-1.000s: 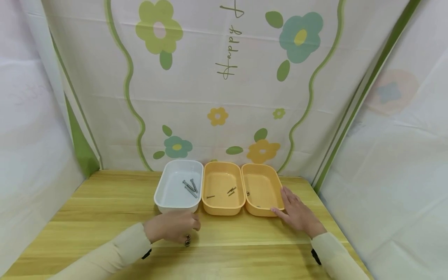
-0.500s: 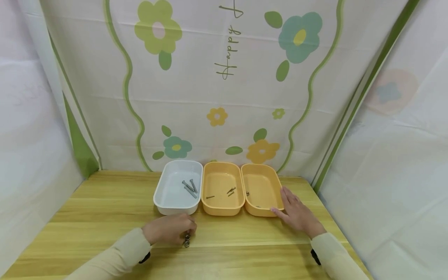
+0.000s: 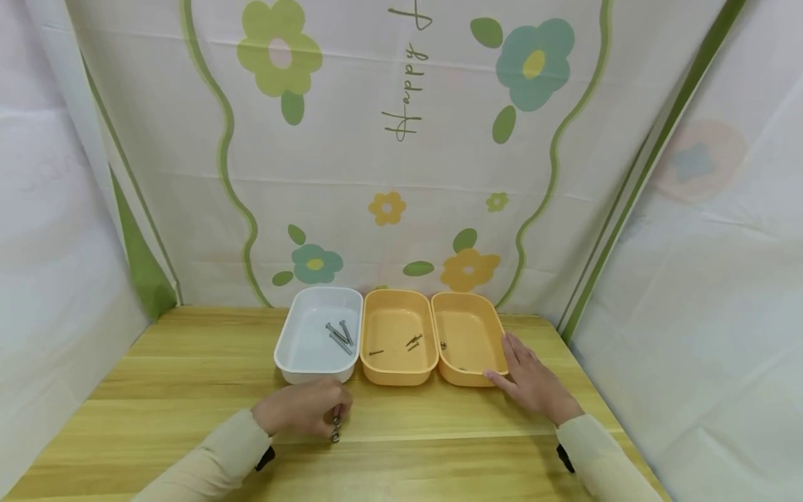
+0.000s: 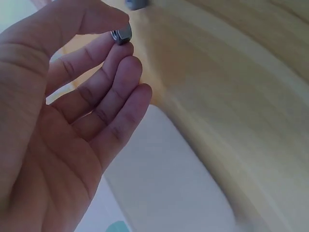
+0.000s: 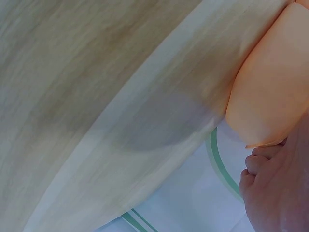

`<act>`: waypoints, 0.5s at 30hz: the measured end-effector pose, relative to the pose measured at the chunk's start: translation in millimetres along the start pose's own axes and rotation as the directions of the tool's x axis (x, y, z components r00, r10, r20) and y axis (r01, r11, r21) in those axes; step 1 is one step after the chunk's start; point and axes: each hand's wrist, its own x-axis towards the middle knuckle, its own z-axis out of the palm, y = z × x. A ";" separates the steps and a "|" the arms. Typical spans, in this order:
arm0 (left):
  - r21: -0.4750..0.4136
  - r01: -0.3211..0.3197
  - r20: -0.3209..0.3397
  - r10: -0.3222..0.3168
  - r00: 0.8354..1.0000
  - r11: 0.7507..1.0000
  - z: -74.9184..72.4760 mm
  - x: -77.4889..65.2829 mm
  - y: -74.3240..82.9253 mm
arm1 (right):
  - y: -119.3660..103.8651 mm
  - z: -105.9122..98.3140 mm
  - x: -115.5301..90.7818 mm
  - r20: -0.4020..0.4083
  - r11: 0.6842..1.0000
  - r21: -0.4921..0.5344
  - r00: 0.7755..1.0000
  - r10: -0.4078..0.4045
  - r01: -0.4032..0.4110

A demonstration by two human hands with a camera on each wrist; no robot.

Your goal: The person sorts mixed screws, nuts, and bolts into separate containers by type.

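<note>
My left hand [image 3: 302, 407] is over the table in front of the white tray, pinching a small metal nut [image 4: 122, 35] between thumb and fingertips. Close below the pinch lies a second nut [image 3: 335, 437] on the wood, partly seen at the top of the left wrist view. My right hand [image 3: 533, 383] rests against the front right corner of the right-hand yellow tray [image 3: 470, 378], its fingers lying along the outer side and the thumb at the front rim. Inside that tray are a nut [image 3: 442, 346] and another small metal piece near the front wall.
The white tray [image 3: 306, 361] holds several long bolts [image 3: 339, 338]. Beside it, the middle yellow tray [image 3: 395, 376] contains several small screws [image 3: 414, 341]. All three stand in a row against the flowered cloth backdrop [image 3: 351, 167], with cloth walls at both sides.
My left hand has shifted slightly to the left and its fingers have closed on a nut. The right hand stays at the tray corner.
</note>
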 end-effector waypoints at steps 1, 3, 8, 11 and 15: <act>-0.002 -0.011 -0.006 0.011 1.000 1.000 -0.8 0.8 0.2 | 0.0 0.1 0.1 0.000 1.000 0.000 1.000 0.001 -0.001; -0.005 -0.022 -0.009 0.022 1.000 1.000 -2.8 2.7 0.8 | -0.2 0.4 0.4 0.001 1.000 0.000 1.000 0.002 -0.002; 0.017 -0.041 -0.011 0.041 0.999 0.999 -11.6 8.7 4.8 | -0.4 0.4 0.4 0.001 1.000 -0.002 1.000 0.000 0.000; 0.045 -0.069 -0.039 0.071 0.997 0.997 -20.4 14.1 8.6 | -0.6 -0.4 0.2 -0.001 1.000 0.003 1.000 -0.001 0.001; 0.084 -0.099 -0.078 0.105 0.991 0.992 -30.9 22.0 14.2 | -0.6 -0.2 0.1 -0.002 1.000 0.003 1.000 0.000 0.000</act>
